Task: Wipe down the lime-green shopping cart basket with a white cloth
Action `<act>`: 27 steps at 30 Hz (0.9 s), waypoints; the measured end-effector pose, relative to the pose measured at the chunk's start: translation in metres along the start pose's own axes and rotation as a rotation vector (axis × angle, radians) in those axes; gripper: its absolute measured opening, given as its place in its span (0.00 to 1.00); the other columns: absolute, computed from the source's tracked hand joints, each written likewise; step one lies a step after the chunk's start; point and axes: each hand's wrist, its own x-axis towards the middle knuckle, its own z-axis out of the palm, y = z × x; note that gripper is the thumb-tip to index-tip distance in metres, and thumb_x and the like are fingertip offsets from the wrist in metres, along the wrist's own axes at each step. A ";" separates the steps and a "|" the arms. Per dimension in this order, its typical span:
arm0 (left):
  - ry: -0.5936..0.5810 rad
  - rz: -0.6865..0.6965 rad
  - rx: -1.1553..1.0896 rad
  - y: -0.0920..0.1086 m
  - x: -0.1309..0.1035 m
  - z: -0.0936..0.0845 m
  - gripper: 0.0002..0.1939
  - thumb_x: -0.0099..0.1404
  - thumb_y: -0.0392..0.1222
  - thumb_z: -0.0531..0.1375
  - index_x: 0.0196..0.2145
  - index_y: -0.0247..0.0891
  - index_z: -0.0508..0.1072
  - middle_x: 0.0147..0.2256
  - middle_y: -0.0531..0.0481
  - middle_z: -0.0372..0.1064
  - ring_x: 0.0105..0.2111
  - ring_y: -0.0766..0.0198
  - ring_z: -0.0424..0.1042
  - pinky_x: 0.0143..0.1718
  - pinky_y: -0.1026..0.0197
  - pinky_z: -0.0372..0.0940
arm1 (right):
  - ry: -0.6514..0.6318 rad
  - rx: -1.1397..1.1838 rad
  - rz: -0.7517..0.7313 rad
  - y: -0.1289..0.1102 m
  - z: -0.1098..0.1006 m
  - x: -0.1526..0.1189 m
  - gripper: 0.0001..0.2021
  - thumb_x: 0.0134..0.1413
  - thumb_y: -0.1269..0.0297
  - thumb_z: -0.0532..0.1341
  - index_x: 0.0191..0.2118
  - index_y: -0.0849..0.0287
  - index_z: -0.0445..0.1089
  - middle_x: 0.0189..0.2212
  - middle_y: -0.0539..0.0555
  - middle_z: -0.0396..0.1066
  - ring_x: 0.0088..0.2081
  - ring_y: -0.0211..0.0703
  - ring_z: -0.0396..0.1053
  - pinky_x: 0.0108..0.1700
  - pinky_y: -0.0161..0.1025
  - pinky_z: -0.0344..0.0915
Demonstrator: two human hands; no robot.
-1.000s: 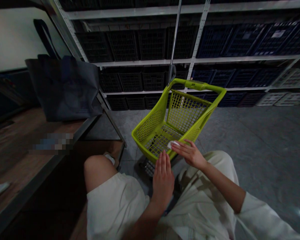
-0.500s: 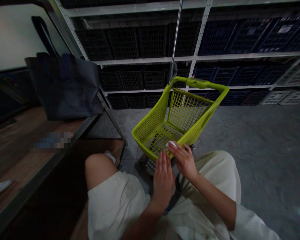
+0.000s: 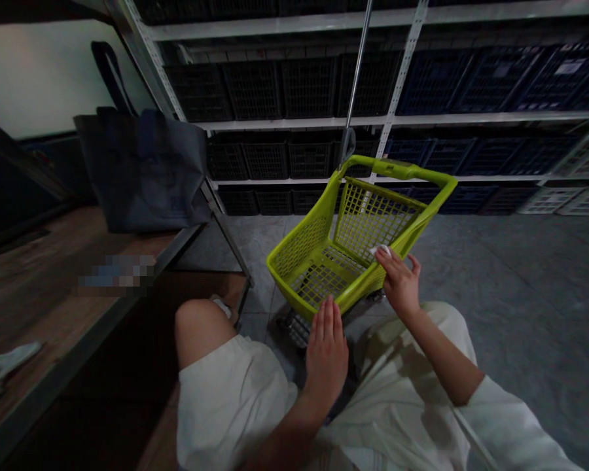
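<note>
A lime-green plastic shopping cart [image 3: 302, 252] stands in front of my knees, its basket tilted toward me and its handle at the far end. My right hand [image 3: 400, 281] presses a small crumpled white wipe [image 3: 380, 250] onto the upper rim of the cart's right side, the wipe pinched under the fingertips. Close to the basket's near corner, my left hand [image 3: 328, 350] has its fingers stretched out and side by side, tips touching the rim. Its thumb and palm are hidden from view.
A wooden table with a metal edge [image 3: 93, 337] on the left carries a dark tote bag [image 3: 144, 173], a white cloth [image 3: 4, 369] and a blurred-out item. Behind the cart, metal shelving [image 3: 294, 124] holds rows of black and blue crates. A thin metal pole [image 3: 358, 72] rises behind the handle.
My right hand has slid the wipe along the rim, away from my left hand and toward the handle. My left hand stays at the near corner. The whole view has shifted slightly.
</note>
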 end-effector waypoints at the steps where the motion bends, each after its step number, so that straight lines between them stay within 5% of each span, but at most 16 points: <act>1: 0.001 -0.006 -0.005 0.000 0.000 0.000 0.33 0.67 0.33 0.54 0.68 0.25 0.54 0.68 0.34 0.52 0.67 0.49 0.55 0.65 0.48 0.60 | -0.010 0.020 0.008 -0.020 0.001 -0.007 0.38 0.49 0.81 0.52 0.67 0.50 0.58 0.61 0.56 0.68 0.65 0.49 0.62 0.67 0.57 0.41; 5: 0.010 -0.019 -0.026 -0.007 -0.002 0.001 0.32 0.68 0.33 0.54 0.68 0.24 0.53 0.68 0.33 0.53 0.67 0.49 0.55 0.65 0.47 0.59 | -0.110 0.171 -0.144 -0.098 -0.001 -0.036 0.40 0.52 0.81 0.50 0.71 0.52 0.49 0.63 0.57 0.66 0.66 0.47 0.59 0.67 0.53 0.42; 7: 0.016 -0.024 -0.028 -0.013 -0.003 0.001 0.33 0.68 0.33 0.53 0.68 0.25 0.52 0.67 0.33 0.55 0.67 0.49 0.56 0.65 0.47 0.59 | -0.156 0.210 -0.249 -0.112 -0.003 -0.042 0.40 0.54 0.81 0.49 0.72 0.53 0.46 0.63 0.57 0.65 0.67 0.45 0.57 0.67 0.52 0.42; 10: 0.009 -0.018 -0.011 -0.025 -0.005 -0.001 0.34 0.68 0.32 0.53 0.69 0.25 0.49 0.66 0.34 0.56 0.66 0.50 0.59 0.64 0.48 0.60 | -0.185 0.199 -0.345 -0.089 -0.003 -0.034 0.40 0.55 0.81 0.48 0.72 0.49 0.45 0.62 0.55 0.67 0.65 0.43 0.60 0.68 0.54 0.39; 14: -0.023 -0.005 0.015 -0.038 -0.009 -0.007 0.33 0.69 0.34 0.52 0.69 0.25 0.51 0.67 0.35 0.56 0.65 0.52 0.59 0.65 0.50 0.59 | -0.065 0.094 -0.221 -0.020 0.002 -0.010 0.39 0.54 0.80 0.50 0.70 0.47 0.50 0.62 0.56 0.66 0.65 0.46 0.61 0.68 0.57 0.38; 17: -0.033 -0.011 0.021 -0.045 -0.011 -0.013 0.31 0.69 0.34 0.52 0.68 0.25 0.53 0.67 0.37 0.57 0.65 0.53 0.60 0.65 0.52 0.58 | -0.042 0.057 -0.185 0.007 0.005 -0.001 0.39 0.51 0.80 0.51 0.69 0.48 0.53 0.64 0.56 0.64 0.66 0.48 0.59 0.67 0.56 0.42; 27: -0.100 -0.087 0.020 -0.052 -0.010 -0.048 0.35 0.69 0.37 0.58 0.70 0.44 0.51 0.53 0.42 0.68 0.54 0.55 0.68 0.58 0.51 0.63 | -0.022 0.096 -0.097 -0.031 0.005 -0.012 0.42 0.46 0.80 0.52 0.70 0.50 0.52 0.64 0.57 0.64 0.68 0.49 0.56 0.66 0.56 0.48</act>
